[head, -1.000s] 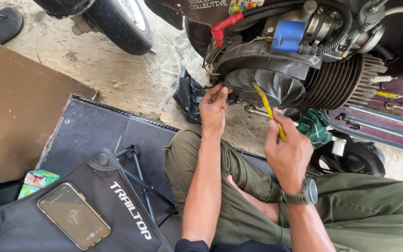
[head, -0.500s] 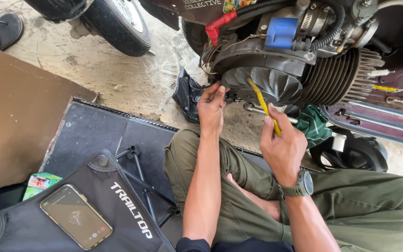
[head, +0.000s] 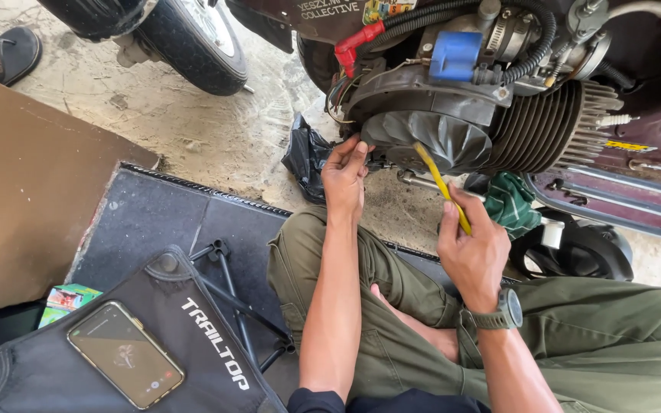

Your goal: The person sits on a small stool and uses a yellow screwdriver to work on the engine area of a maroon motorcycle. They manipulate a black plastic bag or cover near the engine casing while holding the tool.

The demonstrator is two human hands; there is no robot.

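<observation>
The right hand (head: 474,248) is gripping a yellow tool (head: 441,186) angled up under the grey engine cover (head: 431,136); the left hand (head: 343,170) is pinching a fitting at its edge; work looks mid-way, cover still mounted.

the engine's finned cylinder (head: 548,126) is looking like dull grey metal, the fan cover (head: 437,138) matt and dusty. a yellow glossy plastic tool (head: 441,183) is showing against rough concrete floor (head: 216,138) and olive cloth trousers (head: 598,336).
</observation>
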